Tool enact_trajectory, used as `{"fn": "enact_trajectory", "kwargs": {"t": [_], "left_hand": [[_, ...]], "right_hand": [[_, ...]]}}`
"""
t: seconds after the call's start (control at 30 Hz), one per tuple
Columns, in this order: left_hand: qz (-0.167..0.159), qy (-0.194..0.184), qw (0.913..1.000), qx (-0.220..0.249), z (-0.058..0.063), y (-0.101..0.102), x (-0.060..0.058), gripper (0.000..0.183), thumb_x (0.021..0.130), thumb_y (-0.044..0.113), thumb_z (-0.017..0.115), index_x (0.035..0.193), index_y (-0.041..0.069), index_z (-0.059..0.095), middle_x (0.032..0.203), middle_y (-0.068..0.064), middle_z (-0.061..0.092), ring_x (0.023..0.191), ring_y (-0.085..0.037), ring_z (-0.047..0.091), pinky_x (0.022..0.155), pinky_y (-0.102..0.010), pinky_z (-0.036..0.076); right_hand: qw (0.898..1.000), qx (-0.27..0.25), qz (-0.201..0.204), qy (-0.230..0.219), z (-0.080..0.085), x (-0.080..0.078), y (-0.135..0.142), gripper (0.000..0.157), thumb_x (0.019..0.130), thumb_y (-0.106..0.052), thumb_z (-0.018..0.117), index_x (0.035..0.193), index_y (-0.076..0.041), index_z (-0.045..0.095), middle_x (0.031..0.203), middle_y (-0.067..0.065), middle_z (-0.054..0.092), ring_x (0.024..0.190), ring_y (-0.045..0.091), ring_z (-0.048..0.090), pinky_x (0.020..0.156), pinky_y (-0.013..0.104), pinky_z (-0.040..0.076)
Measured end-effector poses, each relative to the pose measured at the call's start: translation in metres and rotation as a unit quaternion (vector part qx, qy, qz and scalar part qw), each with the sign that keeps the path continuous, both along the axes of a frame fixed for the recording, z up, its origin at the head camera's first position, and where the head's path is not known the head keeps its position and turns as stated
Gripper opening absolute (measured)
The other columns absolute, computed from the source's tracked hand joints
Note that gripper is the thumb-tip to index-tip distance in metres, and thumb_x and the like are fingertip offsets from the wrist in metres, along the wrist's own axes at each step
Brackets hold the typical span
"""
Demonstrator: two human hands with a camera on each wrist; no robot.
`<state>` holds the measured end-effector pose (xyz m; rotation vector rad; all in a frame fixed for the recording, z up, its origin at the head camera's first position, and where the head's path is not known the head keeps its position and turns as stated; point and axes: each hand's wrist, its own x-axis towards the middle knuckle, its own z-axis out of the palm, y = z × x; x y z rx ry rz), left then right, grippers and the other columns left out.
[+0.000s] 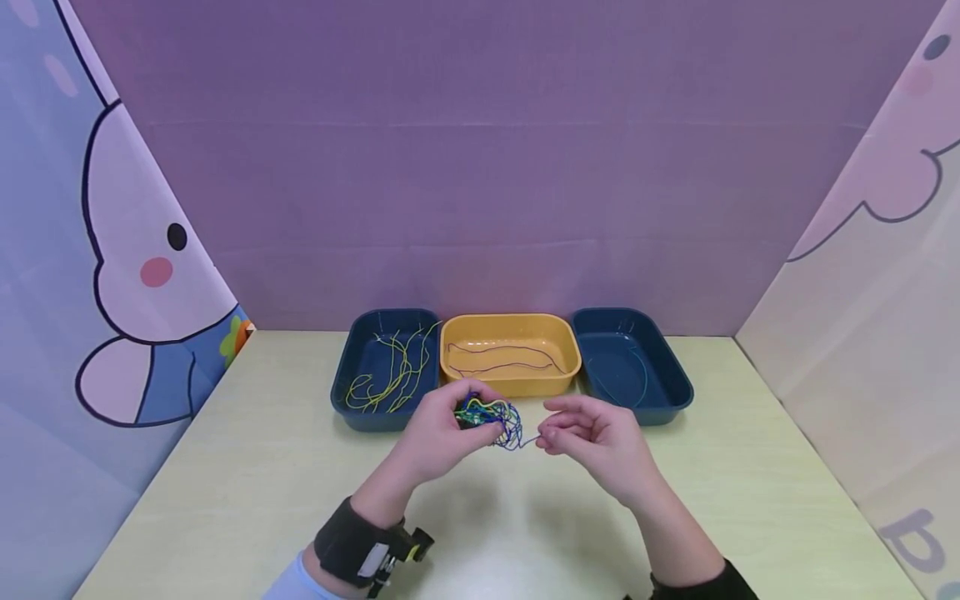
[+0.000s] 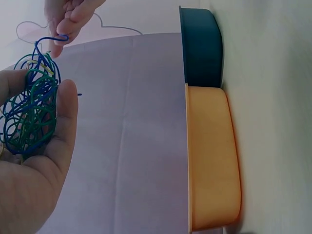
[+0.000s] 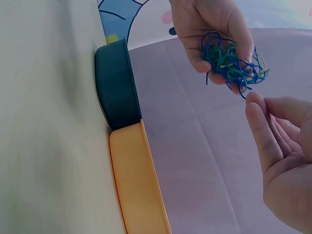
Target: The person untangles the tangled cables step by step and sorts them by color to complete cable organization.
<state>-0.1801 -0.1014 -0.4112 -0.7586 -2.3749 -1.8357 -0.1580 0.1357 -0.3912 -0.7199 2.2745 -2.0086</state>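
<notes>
My left hand (image 1: 444,429) holds a tangled bundle of thin strings (image 1: 491,418), blue, green and some yellow, above the table in front of the trays. In the left wrist view the bundle (image 2: 31,105) lies between the thumb and curled fingers. To its right, my right hand (image 1: 600,442) pinches the end of a blue string (image 1: 529,440) between thumb and fingertip. That string still runs into the bundle. The right wrist view shows the pinched blue end (image 3: 244,95) close to the bundle (image 3: 231,61).
A left dark blue tray (image 1: 341,375) holds several yellow strings (image 1: 405,367). The middle yellow tray (image 1: 513,385) holds blue-looking string (image 1: 510,365). In the right dark blue tray (image 1: 675,383) lies a green-blue string (image 1: 645,379). A purple backdrop (image 1: 480,167) stands behind the table (image 1: 300,483).
</notes>
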Motion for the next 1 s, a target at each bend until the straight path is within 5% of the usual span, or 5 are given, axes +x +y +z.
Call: {"fn": "enact_trajectory", "kwargs": {"t": [0.23,0.47,0.77,1.0], "left_hand": [[0.033,0.024,0.9991,-0.008,0.002,-0.009,-0.004,0.024,0.082,0.008,0.073,0.102,0.015,0.061,0.103,-0.003,0.063,0.082,-0.018,0.062,0.062,-0.032,0.058],[0.07,0.029,0.997,-0.02,0.008,-0.019,-0.005,0.026,0.081,0.008,0.074,0.103,0.014,0.062,0.103,-0.002,0.063,0.079,-0.016,0.063,0.06,-0.031,0.057],[0.067,0.027,0.9963,-0.046,0.038,-0.016,0.014,0.025,0.081,-0.001,0.072,0.102,0.002,0.059,0.104,-0.012,0.062,0.081,-0.018,0.061,0.064,-0.029,0.057],[0.091,0.025,0.9938,-0.059,0.014,-0.024,-0.004,0.027,0.079,0.003,0.076,0.099,0.011,0.061,0.102,-0.004,0.063,0.082,-0.017,0.061,0.064,-0.03,0.057]], "right_hand": [[1.0,-0.001,-0.014,0.026,-0.016,-0.015,0.018,0.016,0.088,0.003,0.066,0.104,-0.002,0.066,0.093,0.018,0.068,0.079,0.029,0.067,0.07,0.037,0.057],[0.997,-0.029,-0.037,0.064,-0.016,-0.022,0.033,0.011,0.09,0.001,0.064,0.1,0.0,0.066,0.091,0.018,0.068,0.08,0.033,0.065,0.07,0.039,0.057],[0.987,-0.051,-0.108,0.103,-0.011,-0.026,0.046,0.014,0.087,0.006,0.065,0.101,0.007,0.067,0.091,0.021,0.069,0.078,0.033,0.066,0.071,0.034,0.056],[0.978,-0.078,-0.155,0.117,-0.007,-0.027,0.056,0.015,0.086,0.009,0.065,0.101,0.011,0.066,0.09,0.012,0.071,0.076,0.03,0.067,0.069,0.033,0.056]]}}
